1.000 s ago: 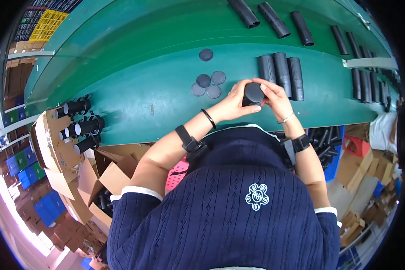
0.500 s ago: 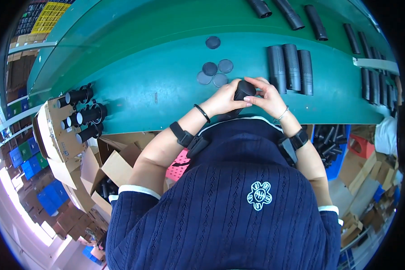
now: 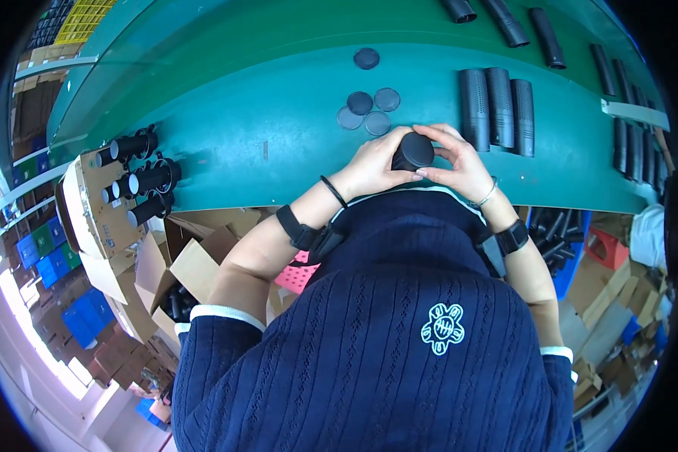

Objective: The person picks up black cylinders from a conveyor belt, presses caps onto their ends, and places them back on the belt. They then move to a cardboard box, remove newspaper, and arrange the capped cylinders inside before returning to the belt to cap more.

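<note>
Close to my body at the table's near edge, both hands are wrapped round a black cylinder [image 3: 416, 153] with a round flat end turned up toward me. My left hand [image 3: 377, 162] grips its left side, thumb at the near rim. My right hand [image 3: 458, 167] closes on it from the right, fingertips at the far rim and thumb at the near one. The cylinder's lower part is hidden. Several dark round discs [image 3: 360, 103] lie just beyond my left hand. Three black perforated tubes [image 3: 499, 105] lie side by side right of my right hand.
More black tubes [image 3: 548, 38] lie on the green table [image 3: 241, 113] at the far right. At the left edge, black cylinders [image 3: 151, 179] with white ends rest by a cardboard box [image 3: 90, 207]. A blue bin [image 3: 569, 264] of black parts stands below the table, right.
The cylinder has tipped so its round end faces me more fully. My right fingers have shifted along its rim. The whole view has moved slightly.
</note>
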The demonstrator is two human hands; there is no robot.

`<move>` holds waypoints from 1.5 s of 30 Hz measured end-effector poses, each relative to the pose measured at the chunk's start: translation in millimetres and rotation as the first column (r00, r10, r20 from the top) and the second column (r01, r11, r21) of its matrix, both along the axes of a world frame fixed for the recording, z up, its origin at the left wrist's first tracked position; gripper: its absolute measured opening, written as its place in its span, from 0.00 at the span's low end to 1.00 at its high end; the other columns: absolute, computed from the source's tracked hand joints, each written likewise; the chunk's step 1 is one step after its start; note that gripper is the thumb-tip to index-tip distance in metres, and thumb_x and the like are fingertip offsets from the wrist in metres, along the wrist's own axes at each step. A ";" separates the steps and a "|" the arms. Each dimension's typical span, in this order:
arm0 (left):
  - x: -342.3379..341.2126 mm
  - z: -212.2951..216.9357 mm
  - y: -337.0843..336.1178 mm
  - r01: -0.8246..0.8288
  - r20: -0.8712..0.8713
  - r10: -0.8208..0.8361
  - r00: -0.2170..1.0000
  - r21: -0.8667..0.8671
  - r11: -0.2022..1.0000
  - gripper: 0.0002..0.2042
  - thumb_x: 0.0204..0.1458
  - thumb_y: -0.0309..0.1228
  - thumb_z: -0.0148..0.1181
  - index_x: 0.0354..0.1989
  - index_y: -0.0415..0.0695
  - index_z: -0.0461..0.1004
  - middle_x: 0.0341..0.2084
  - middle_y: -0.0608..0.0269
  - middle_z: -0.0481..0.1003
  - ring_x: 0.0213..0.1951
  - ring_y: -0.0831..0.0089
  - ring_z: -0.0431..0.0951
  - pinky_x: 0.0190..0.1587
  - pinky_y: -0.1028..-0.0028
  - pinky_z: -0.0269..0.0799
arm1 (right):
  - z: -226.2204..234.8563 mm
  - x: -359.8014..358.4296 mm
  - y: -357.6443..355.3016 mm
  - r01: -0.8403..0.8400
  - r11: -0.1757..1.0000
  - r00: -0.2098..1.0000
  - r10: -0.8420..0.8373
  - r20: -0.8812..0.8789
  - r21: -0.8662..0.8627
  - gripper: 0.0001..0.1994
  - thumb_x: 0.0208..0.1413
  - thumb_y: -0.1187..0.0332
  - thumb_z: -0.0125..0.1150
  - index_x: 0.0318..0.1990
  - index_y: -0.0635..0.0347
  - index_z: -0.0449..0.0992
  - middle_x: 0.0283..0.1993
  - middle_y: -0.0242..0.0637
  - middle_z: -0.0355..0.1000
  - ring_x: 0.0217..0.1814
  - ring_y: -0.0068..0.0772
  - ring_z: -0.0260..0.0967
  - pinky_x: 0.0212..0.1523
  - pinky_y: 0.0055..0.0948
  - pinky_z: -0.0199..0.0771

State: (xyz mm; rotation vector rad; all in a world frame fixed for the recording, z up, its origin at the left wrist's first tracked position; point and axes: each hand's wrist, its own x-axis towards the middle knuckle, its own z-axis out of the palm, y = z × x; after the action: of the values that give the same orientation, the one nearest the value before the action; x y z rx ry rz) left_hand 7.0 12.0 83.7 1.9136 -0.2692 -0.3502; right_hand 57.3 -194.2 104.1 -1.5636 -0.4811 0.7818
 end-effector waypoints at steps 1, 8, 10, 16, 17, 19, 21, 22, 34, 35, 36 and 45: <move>-0.6 1.2 0.4 -0.014 0.043 0.013 0.999 0.028 1.000 0.33 0.43 0.38 0.71 0.55 0.42 0.60 0.42 0.50 0.74 0.46 0.56 0.77 0.45 0.64 0.73 | 2.5 0.4 1.9 0.014 1.000 1.000 -0.015 0.005 0.025 0.33 0.43 0.76 0.69 0.61 0.60 0.66 0.57 0.36 0.60 0.61 0.31 0.60 0.60 0.32 0.65; -0.1 3.6 1.6 0.012 -0.028 -0.008 1.000 0.152 0.988 0.33 0.42 0.45 0.70 0.53 0.42 0.62 0.40 0.50 0.74 0.46 0.53 0.76 0.46 0.63 0.71 | -3.9 8.2 2.8 0.010 0.999 0.999 -0.009 0.036 -0.032 0.24 0.46 0.75 0.65 0.55 0.62 0.71 0.55 0.39 0.63 0.56 0.31 0.66 0.56 0.31 0.71; 3.1 -2.5 3.2 0.148 -0.149 -0.115 0.982 0.232 0.961 0.32 0.41 0.48 0.69 0.49 0.40 0.65 0.39 0.49 0.74 0.45 0.53 0.75 0.45 0.62 0.70 | -7.8 12.7 1.7 -0.127 0.980 0.990 0.116 -0.077 -0.156 0.23 0.49 0.77 0.62 0.55 0.64 0.71 0.55 0.38 0.64 0.54 0.28 0.67 0.54 0.30 0.71; 9.5 -4.7 6.8 0.260 -0.232 -0.204 0.951 0.243 0.935 0.31 0.41 0.49 0.67 0.47 0.39 0.67 0.38 0.48 0.74 0.44 0.53 0.76 0.43 0.62 0.70 | -23.1 18.0 -1.8 -0.153 0.987 0.965 0.141 -0.223 -0.040 0.22 0.49 0.77 0.63 0.54 0.67 0.71 0.48 0.37 0.71 0.50 0.28 0.70 0.49 0.29 0.74; 9.4 -4.2 7.0 0.269 -0.245 -0.209 0.947 0.243 0.932 0.31 0.41 0.49 0.67 0.47 0.39 0.67 0.38 0.48 0.74 0.43 0.53 0.76 0.43 0.62 0.70 | -22.7 18.4 -1.6 -0.150 0.988 0.961 0.136 -0.239 -0.038 0.22 0.49 0.76 0.64 0.54 0.67 0.71 0.46 0.37 0.72 0.49 0.28 0.70 0.47 0.28 0.75; 8.4 -4.8 7.1 0.274 -0.246 -0.212 0.946 0.250 0.929 0.31 0.41 0.49 0.67 0.48 0.39 0.67 0.38 0.48 0.75 0.43 0.54 0.76 0.43 0.62 0.70 | -23.0 19.6 -0.7 -0.167 0.985 0.959 0.152 -0.241 -0.044 0.22 0.48 0.76 0.64 0.54 0.67 0.71 0.46 0.37 0.73 0.48 0.28 0.71 0.47 0.28 0.75; 7.9 -3.2 6.9 0.281 -0.246 -0.219 0.944 0.256 0.925 0.31 0.41 0.49 0.67 0.48 0.39 0.67 0.38 0.48 0.75 0.43 0.54 0.76 0.43 0.62 0.70 | -22.2 19.8 -0.1 -0.181 0.982 0.956 0.164 -0.244 -0.051 0.22 0.48 0.76 0.65 0.53 0.67 0.71 0.45 0.37 0.73 0.48 0.27 0.71 0.47 0.28 0.75; 8.1 -0.6 6.4 0.292 -0.256 -0.222 0.941 0.277 0.916 0.31 0.41 0.49 0.67 0.48 0.39 0.67 0.38 0.48 0.75 0.43 0.53 0.76 0.44 0.62 0.70 | -21.3 19.9 0.2 -0.177 0.982 0.947 0.151 -0.283 -0.069 0.22 0.47 0.76 0.65 0.52 0.68 0.71 0.45 0.37 0.73 0.47 0.27 0.72 0.46 0.27 0.76; 6.9 -1.6 1.0 0.361 -0.317 -0.245 0.916 0.384 0.850 0.30 0.41 0.48 0.66 0.45 0.36 0.67 0.38 0.46 0.75 0.43 0.50 0.76 0.44 0.59 0.71 | -12.9 9.0 15.3 -0.271 0.892 0.954 0.300 0.026 -0.362 0.21 0.39 0.80 0.54 0.47 0.71 0.72 0.37 0.41 0.75 0.43 0.30 0.75 0.46 0.29 0.77; 7.3 -1.9 1.4 0.368 -0.327 -0.246 0.912 0.391 0.844 0.30 0.41 0.48 0.66 0.45 0.36 0.67 0.38 0.46 0.75 0.43 0.50 0.76 0.44 0.59 0.71 | -15.5 9.6 15.3 -0.284 0.879 0.939 0.336 0.075 -0.382 0.20 0.40 0.81 0.52 0.45 0.70 0.73 0.35 0.40 0.75 0.41 0.30 0.75 0.44 0.29 0.77; 6.9 -2.2 2.3 0.365 -0.326 -0.244 0.913 0.392 0.845 0.30 0.41 0.48 0.66 0.45 0.36 0.67 0.38 0.46 0.75 0.43 0.50 0.76 0.44 0.59 0.71 | -17.4 10.7 15.1 -0.286 0.879 0.938 0.338 0.076 -0.382 0.20 0.40 0.81 0.52 0.45 0.70 0.73 0.35 0.40 0.75 0.41 0.30 0.75 0.44 0.29 0.77; -2.8 -10.3 19.9 0.269 -0.270 -0.187 0.944 0.307 0.913 0.31 0.41 0.49 0.66 0.45 0.37 0.65 0.35 0.45 0.74 0.41 0.51 0.76 0.42 0.60 0.70 | -69.6 30.5 2.7 -0.041 0.984 0.987 0.012 -0.163 -0.175 0.16 0.48 0.78 0.51 0.44 0.63 0.77 0.38 0.36 0.77 0.37 0.22 0.72 0.40 0.24 0.72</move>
State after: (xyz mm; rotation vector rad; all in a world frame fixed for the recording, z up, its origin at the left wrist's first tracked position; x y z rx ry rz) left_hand 4.2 31.9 73.5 2.1588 -0.2902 -0.8231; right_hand 87.9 -191.5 34.5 -1.6450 -0.3206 0.9855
